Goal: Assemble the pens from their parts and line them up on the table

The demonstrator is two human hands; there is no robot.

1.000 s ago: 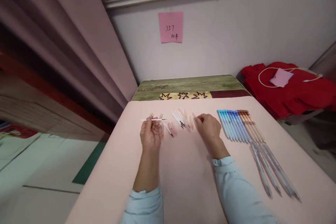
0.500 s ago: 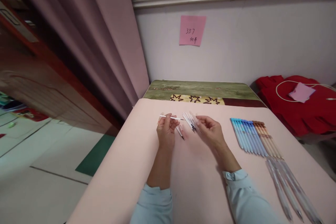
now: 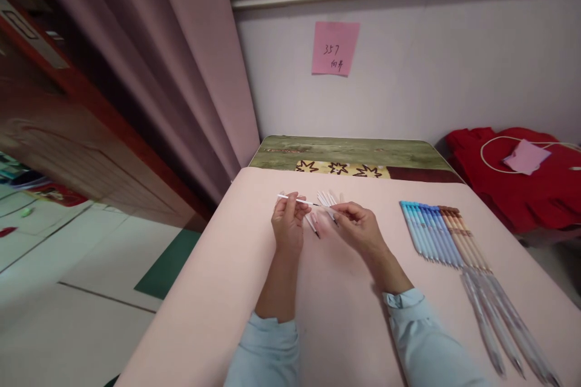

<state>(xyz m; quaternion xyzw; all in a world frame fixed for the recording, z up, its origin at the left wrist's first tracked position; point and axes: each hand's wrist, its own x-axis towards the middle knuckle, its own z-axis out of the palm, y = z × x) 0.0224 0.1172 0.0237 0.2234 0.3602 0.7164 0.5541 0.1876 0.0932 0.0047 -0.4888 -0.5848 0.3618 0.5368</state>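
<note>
My left hand (image 3: 289, 221) pinches a thin white pen refill (image 3: 295, 199) that lies nearly level, its dark tip pointing right. At that tip, the fingers of my right hand (image 3: 361, 224) are closed together; whatever is between them is too small to make out. Behind and below my right fingers lies a bunch of white refills (image 3: 325, 197), partly hidden by the hand. Another refill with a dark tip (image 3: 313, 227) rests on the table just right of my left hand, with a pinkish piece beside it.
Blue pens (image 3: 429, 236) and brown-topped pens (image 3: 463, 239) lie in a row at the right of the pink-covered table (image 3: 336, 314). Several clear pen barrels (image 3: 503, 320) lie nearer me. Red cloth (image 3: 481, 187) with a cable is beyond the right edge; a curtain (image 3: 213, 72) hangs left.
My right hand has moved left, away from the bunch of refills, and its fingertips now meet the refill's tip. My left hand keeps its hold, almost unmoved.
</note>
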